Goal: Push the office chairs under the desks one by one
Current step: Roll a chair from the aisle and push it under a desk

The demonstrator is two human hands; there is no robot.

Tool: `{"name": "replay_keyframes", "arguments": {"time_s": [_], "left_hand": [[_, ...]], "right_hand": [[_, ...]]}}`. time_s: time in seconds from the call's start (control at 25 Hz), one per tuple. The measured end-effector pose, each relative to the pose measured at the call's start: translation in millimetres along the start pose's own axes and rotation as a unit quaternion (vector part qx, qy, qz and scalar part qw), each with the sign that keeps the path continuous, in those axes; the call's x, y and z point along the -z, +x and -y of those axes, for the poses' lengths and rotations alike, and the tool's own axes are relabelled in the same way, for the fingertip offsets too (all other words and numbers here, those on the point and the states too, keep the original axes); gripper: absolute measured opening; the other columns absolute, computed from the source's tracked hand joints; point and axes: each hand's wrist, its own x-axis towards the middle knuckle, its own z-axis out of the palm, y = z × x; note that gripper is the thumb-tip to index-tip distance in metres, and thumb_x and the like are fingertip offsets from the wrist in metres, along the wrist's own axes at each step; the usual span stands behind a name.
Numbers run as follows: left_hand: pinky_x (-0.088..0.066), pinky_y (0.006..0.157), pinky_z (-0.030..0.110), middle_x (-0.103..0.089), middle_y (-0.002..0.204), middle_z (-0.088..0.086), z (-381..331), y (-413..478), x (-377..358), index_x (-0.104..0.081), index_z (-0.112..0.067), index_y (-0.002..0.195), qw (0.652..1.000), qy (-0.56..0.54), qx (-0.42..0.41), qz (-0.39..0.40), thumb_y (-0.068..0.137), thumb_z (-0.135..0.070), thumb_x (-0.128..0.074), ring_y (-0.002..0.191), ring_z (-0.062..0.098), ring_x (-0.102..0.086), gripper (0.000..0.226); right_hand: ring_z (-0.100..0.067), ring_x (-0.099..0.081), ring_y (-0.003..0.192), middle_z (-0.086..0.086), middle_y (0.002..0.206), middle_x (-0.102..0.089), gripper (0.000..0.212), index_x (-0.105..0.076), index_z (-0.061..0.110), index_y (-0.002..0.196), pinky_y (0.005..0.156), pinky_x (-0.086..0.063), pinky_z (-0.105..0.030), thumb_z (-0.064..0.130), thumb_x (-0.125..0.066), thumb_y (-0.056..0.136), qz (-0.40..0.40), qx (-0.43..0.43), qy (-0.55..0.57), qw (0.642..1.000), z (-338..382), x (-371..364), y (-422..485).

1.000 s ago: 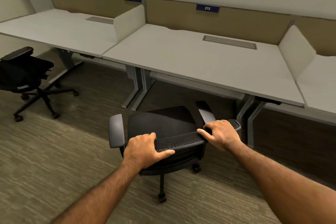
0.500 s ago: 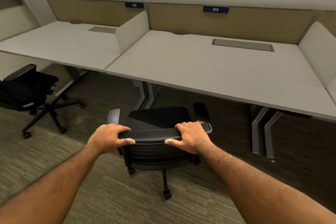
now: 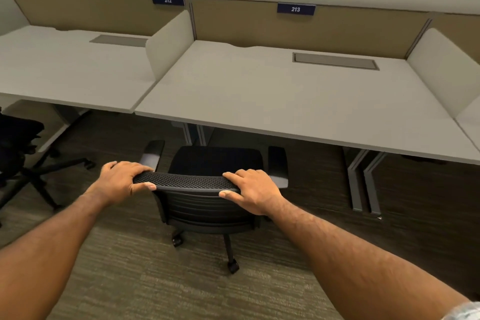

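Two black office chairs (image 3: 207,205) stand on the carpeted floor (image 3: 155,288).

Even, soft overhead lighting, moderate brightness, no glare. Pale grey laminate table (image 3: 272,101) evenly lit; deep shadow beneath it over the dark carpet floor (image 3: 415,202). Black mesh-backed office chair (image 3: 207,205) crushed to near-black, seat detail lost. Wide-angle bowing at frame edges, forearms stretched. Slight softness overall; blue "213" label (image 3: 295,9) legible.

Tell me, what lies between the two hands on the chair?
Head view: only the chair's black mesh top edge spans between left hand and right hand.
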Motion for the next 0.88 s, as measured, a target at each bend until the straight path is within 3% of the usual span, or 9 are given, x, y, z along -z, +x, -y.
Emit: {"name": "replay_keyframes", "arguments": {"time_s": [0.2,0.32,0.48,0.56,0.72,0.88], "left_hand": [[-0.007,0.122,0.058,-0.052,0.147,-0.001,58.8,33.0,17.6,-0.051,-0.026,0.144,0.999,-0.035,-0.018,0.008,0.061,-0.103,-0.025,0.144,0.020,-0.037,0.117],[-0.001,0.124,0.056,-0.037,0.161,0.003,70.3,45.9,36.4,-0.040,-0.026,0.152,0.998,-0.044,-0.013,0.052,0.076,-0.082,-0.041,0.154,0.023,-0.018,0.094],[0.000,0.124,0.053,-0.030,0.164,0.005,81.7,50.2,45.7,-0.036,-0.028,0.153,0.993,-0.057,-0.027,0.096,0.080,-0.071,-0.046,0.155,0.023,-0.012,0.086],[-0.007,0.124,0.053,-0.034,0.162,0.005,86.3,47.7,45.1,-0.038,-0.027,0.153,0.994,-0.046,-0.038,0.091,0.082,-0.071,-0.047,0.154,0.024,-0.018,0.084],[-0.036,0.115,0.048,-0.051,0.150,0.002,79.7,44.5,51.8,-0.044,-0.022,0.150,0.994,0.028,-0.065,0.082,0.076,-0.082,-0.040,0.137,0.021,-0.045,0.095],[-0.039,0.113,0.046,-0.050,0.152,0.000,31.2,43.0,52.3,-0.041,-0.023,0.152,0.990,0.066,-0.110,0.064,0.073,-0.092,-0.037,0.137,0.021,-0.048,0.105]], "right_hand": [[-0.022,-0.053,0.123,0.001,0.141,-0.056,0.076,-0.031,0.031,0.157,0.092,-0.039,-0.040,0.075,-0.021,0.096,0.019,-0.057,-0.006,0.998,45.1,-0.7,40.1],[-0.025,-0.051,0.128,-0.001,0.145,-0.053,0.075,-0.030,0.031,0.158,0.100,-0.039,-0.046,0.074,-0.023,0.097,0.033,-0.084,0.012,0.996,66.8,1.2,56.4],[-0.027,-0.049,0.130,-0.003,0.147,-0.052,0.075,-0.028,0.030,0.158,0.102,-0.040,-0.048,0.073,-0.027,0.098,0.055,-0.102,0.029,0.993,83.9,0.2,60.8],[-0.028,-0.048,0.132,-0.004,0.148,-0.051,0.075,-0.027,0.029,0.159,0.105,-0.038,-0.049,0.073,-0.028,0.098,0.066,-0.112,0.031,0.991,91.7,-1.8,58.5],[-0.028,-0.046,0.134,-0.007,0.148,-0.050,0.079,-0.032,0.021,0.156,0.111,-0.036,-0.050,0.073,-0.032,0.097,0.064,-0.137,0.050,0.987,85.9,3.5,41.6],[-0.026,-0.043,0.139,-0.006,0.151,-0.047,0.085,-0.036,0.018,0.154,0.115,-0.034,-0.048,0.078,-0.036,0.093,0.006,-0.184,0.019,0.983,60.2,20.5,-2.3]]}}
